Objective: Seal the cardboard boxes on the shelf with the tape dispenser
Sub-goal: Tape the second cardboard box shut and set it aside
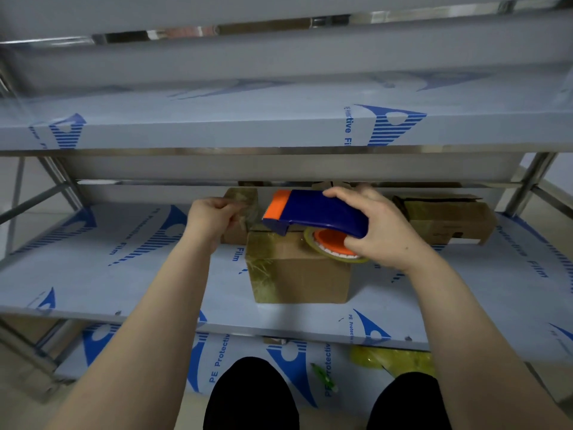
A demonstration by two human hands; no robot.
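Blue-orange tape dispenser [313, 212] sits over cardboard box [297, 274], centre of mid shelf [124, 274]. Our R hand [381, 231] wraps round its body; L hand [210, 218] pinches tape end [245, 203] at 9 o'clock. Risk: slack strip folds on itself, misses seam. Long axis approx 10–4, orange nose twd 10.

Dim even light, soft blur, wide-angle bowing

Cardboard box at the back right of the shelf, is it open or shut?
Open: the back right box has top flaps standing apart, with a dark gap between them.
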